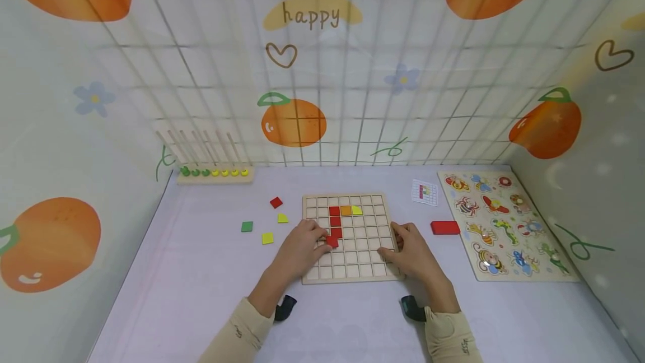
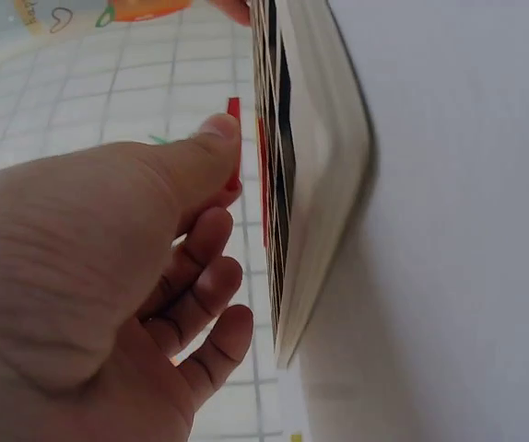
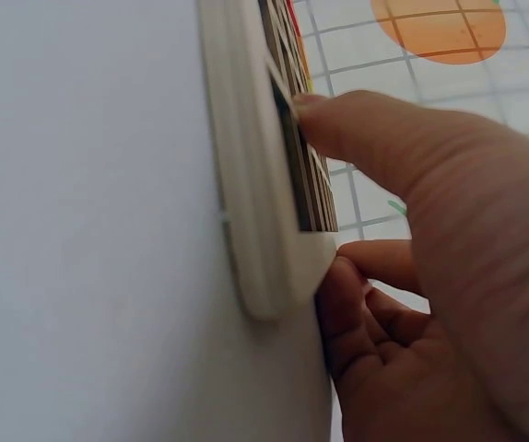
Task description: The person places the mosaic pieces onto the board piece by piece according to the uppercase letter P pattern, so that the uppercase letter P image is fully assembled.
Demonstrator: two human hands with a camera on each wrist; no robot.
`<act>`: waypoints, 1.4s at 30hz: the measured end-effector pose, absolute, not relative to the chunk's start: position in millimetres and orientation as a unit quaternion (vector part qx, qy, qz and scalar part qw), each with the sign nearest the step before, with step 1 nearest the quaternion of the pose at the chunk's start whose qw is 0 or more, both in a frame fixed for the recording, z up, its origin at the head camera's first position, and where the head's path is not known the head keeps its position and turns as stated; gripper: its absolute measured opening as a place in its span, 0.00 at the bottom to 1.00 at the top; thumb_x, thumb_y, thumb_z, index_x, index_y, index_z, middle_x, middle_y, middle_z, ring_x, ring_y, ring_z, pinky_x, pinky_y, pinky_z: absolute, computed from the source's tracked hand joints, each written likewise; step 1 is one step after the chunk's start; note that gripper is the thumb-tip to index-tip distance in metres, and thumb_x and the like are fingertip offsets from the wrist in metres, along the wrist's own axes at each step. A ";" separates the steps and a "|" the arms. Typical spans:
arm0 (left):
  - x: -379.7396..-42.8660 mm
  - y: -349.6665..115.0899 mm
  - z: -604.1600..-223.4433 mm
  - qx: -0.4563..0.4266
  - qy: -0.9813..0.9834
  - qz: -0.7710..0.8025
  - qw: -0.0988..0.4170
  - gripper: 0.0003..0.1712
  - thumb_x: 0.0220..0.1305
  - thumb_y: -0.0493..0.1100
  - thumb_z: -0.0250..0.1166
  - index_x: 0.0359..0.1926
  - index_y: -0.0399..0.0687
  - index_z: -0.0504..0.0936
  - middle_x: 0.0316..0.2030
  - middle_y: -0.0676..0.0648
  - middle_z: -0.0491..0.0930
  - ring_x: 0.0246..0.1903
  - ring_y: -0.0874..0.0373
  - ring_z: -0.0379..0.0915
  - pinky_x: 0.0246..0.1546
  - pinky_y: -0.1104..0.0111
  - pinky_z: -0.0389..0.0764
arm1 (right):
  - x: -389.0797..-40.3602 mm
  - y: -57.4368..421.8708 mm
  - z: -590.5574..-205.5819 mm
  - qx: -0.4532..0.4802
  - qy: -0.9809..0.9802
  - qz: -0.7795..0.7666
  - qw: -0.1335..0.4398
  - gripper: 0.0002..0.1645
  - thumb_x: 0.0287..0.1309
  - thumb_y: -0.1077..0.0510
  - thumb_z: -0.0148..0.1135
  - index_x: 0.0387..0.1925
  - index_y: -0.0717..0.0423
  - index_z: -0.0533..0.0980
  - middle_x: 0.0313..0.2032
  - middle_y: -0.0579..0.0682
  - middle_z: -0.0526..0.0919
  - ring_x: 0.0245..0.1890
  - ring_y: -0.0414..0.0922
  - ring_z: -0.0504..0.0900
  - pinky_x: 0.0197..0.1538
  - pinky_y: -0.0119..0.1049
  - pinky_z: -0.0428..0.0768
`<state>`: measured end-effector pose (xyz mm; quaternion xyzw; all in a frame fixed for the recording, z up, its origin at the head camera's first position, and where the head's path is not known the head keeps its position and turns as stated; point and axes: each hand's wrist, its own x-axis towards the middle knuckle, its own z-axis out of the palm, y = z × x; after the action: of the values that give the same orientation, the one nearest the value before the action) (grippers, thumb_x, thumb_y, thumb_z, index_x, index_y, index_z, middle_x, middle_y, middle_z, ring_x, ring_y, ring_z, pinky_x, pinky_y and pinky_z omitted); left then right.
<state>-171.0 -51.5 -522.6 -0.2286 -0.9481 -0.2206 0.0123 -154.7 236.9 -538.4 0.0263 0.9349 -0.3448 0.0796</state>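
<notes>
In the head view a wooden grid board (image 1: pixel 360 246) lies flat on the table, with red tiles (image 1: pixel 335 221) in a column, an orange tile (image 1: pixel 345 210) and a yellow tile (image 1: pixel 356 210) set in its squares. My left hand (image 1: pixel 298 246) pinches a red square tile (image 1: pixel 332 242) between thumb and fingertips over the column's lower end. The left wrist view shows this tile (image 2: pixel 234 106) edge-on, slightly apart from the board. My right hand (image 1: pixel 415 251) holds the board's right edge, its thumb (image 3: pixel 357 129) on the grid and its other fingers curled beside the edge.
Loose red (image 1: pixel 276 202), green (image 1: pixel 247 227) and yellow tiles (image 1: pixel 267 238) lie left of the board. A pegged bead stand (image 1: pixel 216 179) is behind them. At right are a pattern card (image 1: pixel 425 192), a red block (image 1: pixel 445 228) and an insect puzzle board (image 1: pixel 509 228).
</notes>
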 end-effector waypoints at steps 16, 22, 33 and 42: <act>-170.7 -43.9 -531.3 -0.246 -0.945 -0.216 0.020 0.18 0.63 0.52 0.73 0.50 0.48 0.88 0.40 0.54 0.80 0.42 0.61 0.70 0.44 0.70 0.80 | -154.0 236.1 -536.2 0.021 0.936 -0.344 0.074 0.52 0.54 0.47 0.75 0.74 0.64 0.63 0.52 0.57 0.72 0.48 0.48 0.72 0.47 0.38 0.75; -169.4 -41.9 -530.0 -0.258 -0.943 -0.208 0.023 0.17 0.64 0.51 0.73 0.49 0.48 0.88 0.39 0.54 0.79 0.41 0.61 0.69 0.43 0.71 0.79 | -153.0 235.6 -535.1 0.024 0.936 -0.343 0.077 0.52 0.54 0.47 0.75 0.74 0.63 0.63 0.52 0.57 0.72 0.48 0.49 0.72 0.48 0.39 0.76; -167.9 -38.6 -528.4 -0.247 -0.945 -0.215 0.020 0.17 0.62 0.50 0.74 0.49 0.48 0.89 0.39 0.54 0.80 0.41 0.61 0.70 0.41 0.73 0.79 | -153.0 235.2 -534.4 0.023 0.934 -0.349 0.079 0.53 0.54 0.47 0.76 0.74 0.64 0.63 0.52 0.58 0.72 0.48 0.50 0.73 0.48 0.39 0.77; -167.7 -37.1 -530.0 -0.255 -0.940 -0.222 0.034 0.15 0.62 0.49 0.75 0.46 0.48 0.90 0.38 0.53 0.83 0.40 0.60 0.71 0.39 0.73 0.79 | -153.5 235.9 -534.6 0.023 0.934 -0.347 0.079 0.53 0.54 0.47 0.76 0.75 0.64 0.63 0.52 0.57 0.72 0.48 0.49 0.73 0.47 0.38 0.76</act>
<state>-167.7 -37.1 -530.0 -0.2553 -0.9403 -0.2224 0.0341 -153.5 235.9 -534.6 0.0231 0.9344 -0.3468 0.0785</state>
